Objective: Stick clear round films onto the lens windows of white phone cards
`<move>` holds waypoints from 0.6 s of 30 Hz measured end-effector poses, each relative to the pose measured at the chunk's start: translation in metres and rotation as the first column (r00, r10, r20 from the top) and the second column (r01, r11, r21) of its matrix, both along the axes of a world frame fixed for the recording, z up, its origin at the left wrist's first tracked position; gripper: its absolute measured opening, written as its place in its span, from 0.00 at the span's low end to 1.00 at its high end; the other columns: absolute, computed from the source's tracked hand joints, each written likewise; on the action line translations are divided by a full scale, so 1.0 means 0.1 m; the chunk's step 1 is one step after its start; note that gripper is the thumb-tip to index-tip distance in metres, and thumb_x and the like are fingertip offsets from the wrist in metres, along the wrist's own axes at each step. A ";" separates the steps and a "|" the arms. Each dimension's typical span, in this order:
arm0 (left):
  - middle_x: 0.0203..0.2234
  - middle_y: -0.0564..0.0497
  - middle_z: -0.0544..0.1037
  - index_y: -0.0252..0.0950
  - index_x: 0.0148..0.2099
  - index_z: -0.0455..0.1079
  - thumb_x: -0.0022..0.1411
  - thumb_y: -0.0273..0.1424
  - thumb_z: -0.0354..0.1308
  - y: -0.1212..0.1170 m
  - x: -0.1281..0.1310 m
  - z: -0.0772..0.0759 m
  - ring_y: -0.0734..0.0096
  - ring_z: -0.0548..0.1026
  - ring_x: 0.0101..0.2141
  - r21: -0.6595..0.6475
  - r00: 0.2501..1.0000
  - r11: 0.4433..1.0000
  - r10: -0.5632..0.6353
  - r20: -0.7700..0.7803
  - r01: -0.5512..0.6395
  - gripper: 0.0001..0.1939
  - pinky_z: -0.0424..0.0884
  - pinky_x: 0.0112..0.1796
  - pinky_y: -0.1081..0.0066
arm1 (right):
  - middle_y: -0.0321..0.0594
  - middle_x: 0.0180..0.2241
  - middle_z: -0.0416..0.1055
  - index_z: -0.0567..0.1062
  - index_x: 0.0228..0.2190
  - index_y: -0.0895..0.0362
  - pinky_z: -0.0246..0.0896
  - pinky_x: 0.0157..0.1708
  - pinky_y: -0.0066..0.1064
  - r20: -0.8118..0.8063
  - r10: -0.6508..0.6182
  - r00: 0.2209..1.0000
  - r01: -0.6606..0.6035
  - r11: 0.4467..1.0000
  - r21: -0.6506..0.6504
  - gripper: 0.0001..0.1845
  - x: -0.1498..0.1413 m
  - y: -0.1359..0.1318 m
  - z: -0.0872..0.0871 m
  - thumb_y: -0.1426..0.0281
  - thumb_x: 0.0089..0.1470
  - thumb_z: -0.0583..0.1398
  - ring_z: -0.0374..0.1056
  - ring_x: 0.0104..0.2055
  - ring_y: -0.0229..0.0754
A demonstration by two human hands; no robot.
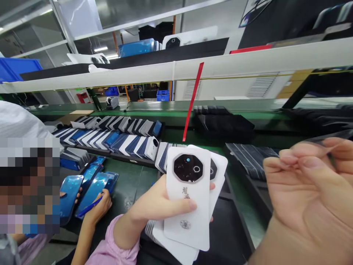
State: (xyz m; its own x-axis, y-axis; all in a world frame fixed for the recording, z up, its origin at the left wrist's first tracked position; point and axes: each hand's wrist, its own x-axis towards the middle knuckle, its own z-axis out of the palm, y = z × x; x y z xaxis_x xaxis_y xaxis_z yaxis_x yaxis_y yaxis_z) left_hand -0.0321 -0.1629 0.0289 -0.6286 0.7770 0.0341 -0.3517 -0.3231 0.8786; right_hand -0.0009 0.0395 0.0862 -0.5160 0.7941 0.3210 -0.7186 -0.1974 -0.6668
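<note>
Covers fanned in our left hand (157, 206), thumb pinning the top white back cover (190, 206) at six o'clock; our right hand (309, 198), at three o'clock, has its fingers (289, 160) pinched narrow on a clear film (335, 147). We judge a steady thumb keeps the stack from sliding.

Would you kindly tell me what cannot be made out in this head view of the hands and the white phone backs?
- Right hand: close and blurred; a thin clear film seems pinched, its extent is unclear.
- Lower white phone backs in the left hand: covered by the top white back; their number cannot be told.
- Printed marks on the top back: too small to read.
- Co-worker's hand: its blue tool is too small to identify.
</note>
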 end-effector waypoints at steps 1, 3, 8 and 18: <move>0.44 0.41 0.83 0.37 0.56 0.77 0.58 0.33 0.72 0.00 0.00 0.00 0.59 0.84 0.38 -0.005 1.000 1.000 -0.003 -0.004 0.003 0.23 0.81 0.39 0.66 | 0.33 0.23 0.69 0.82 0.30 0.53 0.70 0.27 0.24 0.000 -0.001 1.000 0.001 1.000 0.006 0.19 0.00 0.00 0.00 0.85 0.38 0.61 0.66 0.27 0.32; 0.42 0.42 0.83 0.38 0.56 0.77 0.59 0.33 0.71 0.00 0.01 0.00 0.60 0.84 0.38 -0.009 1.000 1.000 -0.006 -0.013 0.006 0.23 0.81 0.39 0.67 | 0.34 0.24 0.71 0.82 0.31 0.53 0.70 0.27 0.26 0.006 -0.002 1.000 0.002 1.000 0.004 0.19 -0.01 -0.01 0.00 0.84 0.37 0.62 0.66 0.27 0.33; 0.45 0.43 0.82 0.39 0.57 0.77 0.60 0.32 0.70 0.01 0.02 0.00 0.63 0.83 0.39 0.000 1.000 1.000 -0.018 -0.011 0.018 0.22 0.80 0.40 0.69 | 0.32 0.24 0.71 0.82 0.30 0.51 0.66 0.27 0.29 0.030 -0.006 1.000 0.006 1.000 0.021 0.19 -0.02 0.01 -0.02 0.84 0.39 0.62 0.65 0.27 0.34; 0.48 0.42 0.81 0.41 0.58 0.75 0.60 0.34 0.71 0.01 0.00 -0.02 0.64 0.83 0.39 -0.012 0.999 1.000 -0.012 -0.032 0.012 0.24 0.80 0.40 0.70 | 0.29 0.21 0.71 0.80 0.29 0.53 0.60 0.25 0.29 0.007 -0.011 1.000 0.011 1.000 0.027 0.21 -0.07 0.07 -0.02 0.81 0.26 0.66 0.62 0.26 0.36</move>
